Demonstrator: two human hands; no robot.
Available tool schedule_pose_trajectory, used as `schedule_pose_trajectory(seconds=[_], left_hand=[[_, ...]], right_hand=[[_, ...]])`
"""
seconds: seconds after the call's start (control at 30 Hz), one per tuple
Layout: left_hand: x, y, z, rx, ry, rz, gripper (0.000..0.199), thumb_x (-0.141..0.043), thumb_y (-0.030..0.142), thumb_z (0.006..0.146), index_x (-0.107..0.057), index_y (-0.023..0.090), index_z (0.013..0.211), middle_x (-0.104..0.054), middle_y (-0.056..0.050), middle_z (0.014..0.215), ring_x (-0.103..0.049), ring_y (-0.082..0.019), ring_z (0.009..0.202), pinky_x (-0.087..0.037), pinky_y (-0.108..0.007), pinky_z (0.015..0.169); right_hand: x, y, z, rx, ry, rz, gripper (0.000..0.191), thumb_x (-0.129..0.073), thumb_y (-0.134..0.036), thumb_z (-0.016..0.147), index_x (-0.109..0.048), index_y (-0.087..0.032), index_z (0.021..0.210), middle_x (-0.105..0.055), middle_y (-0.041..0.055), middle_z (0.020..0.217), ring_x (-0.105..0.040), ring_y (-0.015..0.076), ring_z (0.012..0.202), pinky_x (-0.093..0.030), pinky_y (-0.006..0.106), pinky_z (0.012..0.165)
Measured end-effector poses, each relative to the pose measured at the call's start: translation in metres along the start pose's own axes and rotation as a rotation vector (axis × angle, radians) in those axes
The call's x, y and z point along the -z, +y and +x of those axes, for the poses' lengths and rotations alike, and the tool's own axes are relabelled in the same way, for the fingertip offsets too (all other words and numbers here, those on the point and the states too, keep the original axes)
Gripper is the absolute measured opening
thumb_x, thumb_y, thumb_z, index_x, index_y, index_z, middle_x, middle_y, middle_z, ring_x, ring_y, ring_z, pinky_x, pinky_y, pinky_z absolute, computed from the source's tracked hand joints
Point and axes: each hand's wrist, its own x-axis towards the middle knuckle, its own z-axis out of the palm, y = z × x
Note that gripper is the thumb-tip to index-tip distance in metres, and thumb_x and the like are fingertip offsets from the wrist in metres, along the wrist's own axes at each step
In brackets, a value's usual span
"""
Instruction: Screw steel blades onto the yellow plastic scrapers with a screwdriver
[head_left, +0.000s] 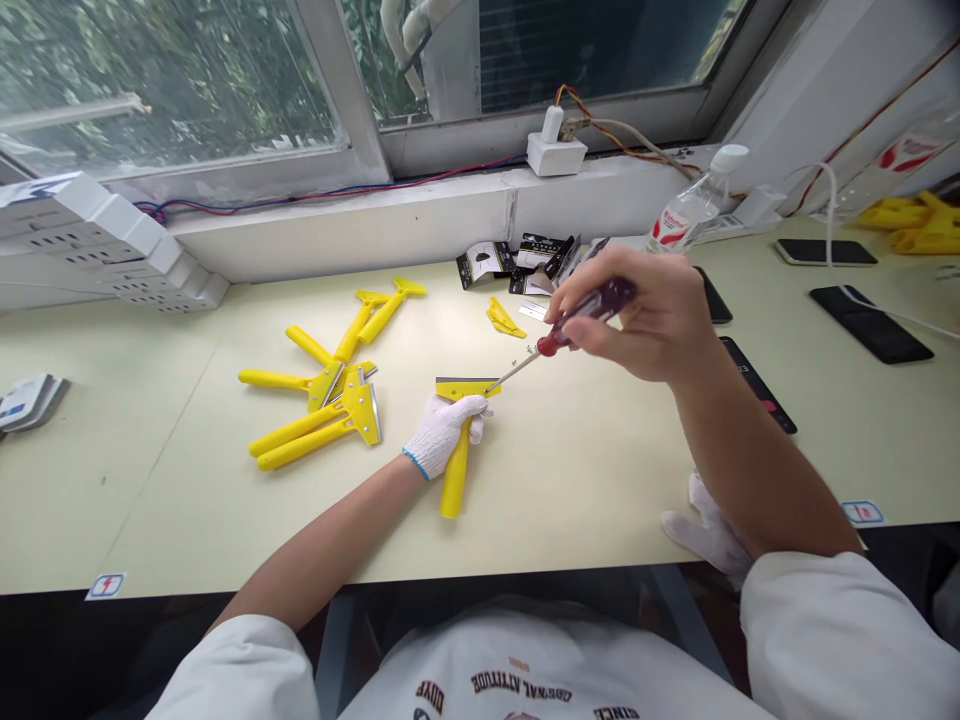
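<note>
My left hand (448, 430), in a white glove, is closed round the neck of a yellow scraper (454, 482), whose blade lies across its head at the top. My bare right hand (637, 315) grips a screwdriver (581, 318) with a dark red handle, its tip touching the right part of the scraper's head. Several small screws (530, 350) lie near the screwdriver shaft. Left of my left hand, several yellow scrapers (300, 435) are piled on the table. Small yellow pieces (504, 318) lie beyond the held scraper.
Black packets (486, 262) lie by the sill. Behind my right hand stands a bottle (686, 212). Phones (870, 322) and a loose white glove (709, 525) are at the right. White boxes (112, 240) are stacked at the left of the table (570, 510).
</note>
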Motion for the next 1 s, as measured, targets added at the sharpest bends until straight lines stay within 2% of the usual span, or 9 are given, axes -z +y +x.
schedule_pose_trajectory(seconds=[0.1, 0.23, 0.33, 0.4, 0.47, 0.6, 0.83, 0.9, 1.0], left_hand=[[0.000, 0.000, 0.000, 0.006, 0.001, 0.008, 0.020, -0.077, 0.035, 0.082, -0.071, 0.017, 0.084, -0.062, 0.000, 0.057, -0.050, -0.013, 0.045, -0.041, -0.029, 0.051], [-0.001, 0.000, -0.001, -0.019, -0.011, 0.045, 0.019, -0.075, 0.035, 0.085, -0.070, 0.017, 0.083, -0.060, 0.001, 0.055, -0.049, -0.013, 0.046, -0.041, -0.029, 0.053], [0.000, 0.000, -0.001, -0.041, -0.014, 0.081, 0.019, -0.073, 0.035, 0.086, -0.069, 0.018, 0.080, -0.057, 0.002, 0.052, -0.048, -0.012, 0.046, -0.040, -0.028, 0.053], [0.001, -0.001, -0.001, -0.045, -0.021, 0.091, 0.019, -0.072, 0.035, 0.086, -0.067, 0.019, 0.079, -0.056, 0.003, 0.051, -0.047, -0.012, 0.045, -0.039, -0.027, 0.053], [0.002, -0.002, -0.001, -0.049, -0.033, 0.098, 0.019, -0.071, 0.036, 0.087, -0.066, 0.019, 0.079, -0.055, 0.003, 0.051, -0.046, -0.012, 0.045, -0.038, -0.027, 0.053], [0.002, -0.002, 0.000, -0.047, -0.027, 0.114, 0.018, -0.071, 0.035, 0.088, -0.067, 0.019, 0.079, -0.055, 0.003, 0.052, -0.047, -0.012, 0.046, -0.038, -0.027, 0.052], [0.001, -0.003, 0.000, -0.050, -0.015, 0.148, 0.016, -0.069, 0.030, 0.086, -0.066, 0.019, 0.074, -0.053, 0.003, 0.051, -0.047, -0.012, 0.046, -0.040, -0.027, 0.052], [0.002, -0.003, 0.000, -0.044, -0.008, 0.146, 0.017, -0.069, 0.030, 0.086, -0.067, 0.019, 0.074, -0.053, 0.003, 0.052, -0.047, -0.012, 0.046, -0.040, -0.027, 0.051], [0.002, -0.002, 0.000, -0.030, -0.015, 0.129, 0.018, -0.069, 0.031, 0.086, -0.067, 0.019, 0.074, -0.052, 0.003, 0.052, -0.047, -0.012, 0.046, -0.039, -0.026, 0.051]], right_hand=[[0.003, -0.013, -0.003, 0.148, -0.054, -0.196, 0.023, -0.083, -0.049, 0.092, -0.075, -0.029, 0.095, -0.075, 0.0028, 0.089, -0.069, 0.0207, 0.075, -0.054, 0.035, 0.065], [-0.004, -0.027, -0.012, 0.173, -0.010, -0.484, 0.028, -0.079, -0.055, 0.096, -0.069, -0.029, 0.093, -0.067, 0.0013, 0.076, -0.062, 0.0191, 0.067, -0.045, 0.034, 0.061], [-0.006, -0.040, -0.015, 0.177, -0.073, -0.640, 0.021, -0.071, -0.044, 0.102, -0.062, -0.026, 0.095, -0.063, 0.0014, 0.076, -0.056, 0.0183, 0.064, -0.042, 0.035, 0.061], [-0.001, -0.050, -0.015, 0.195, -0.180, -0.596, 0.005, -0.062, -0.029, 0.102, -0.060, -0.024, 0.104, -0.067, 0.0067, 0.096, -0.060, 0.0204, 0.073, -0.048, 0.037, 0.067], [0.006, -0.057, -0.014, 0.220, -0.279, -0.502, 0.013, -0.055, -0.018, 0.102, -0.060, -0.025, 0.112, -0.066, 0.0102, 0.111, -0.066, 0.0229, 0.085, -0.053, 0.039, 0.076], [0.013, -0.061, -0.016, 0.199, -0.317, -0.566, 0.014, -0.053, -0.022, 0.110, -0.066, -0.027, 0.112, -0.067, 0.0073, 0.108, -0.066, 0.0211, 0.084, -0.052, 0.036, 0.075], [-0.007, -0.062, -0.021, 0.133, -0.150, -0.962, 0.023, -0.058, -0.039, 0.112, -0.067, -0.021, 0.101, -0.066, 0.0036, 0.084, -0.054, 0.0165, 0.063, -0.032, 0.033, 0.057], [-0.004, -0.066, -0.022, 0.102, -0.193, -0.956, 0.019, -0.057, -0.037, 0.111, -0.066, -0.020, 0.106, -0.069, 0.0058, 0.092, -0.055, 0.0171, 0.065, -0.031, 0.033, 0.057], [0.009, -0.069, -0.022, 0.123, -0.376, -0.759, 0.012, -0.051, -0.025, 0.110, -0.063, -0.022, 0.108, -0.070, 0.0097, 0.111, -0.061, 0.0184, 0.075, -0.041, 0.032, 0.063]])
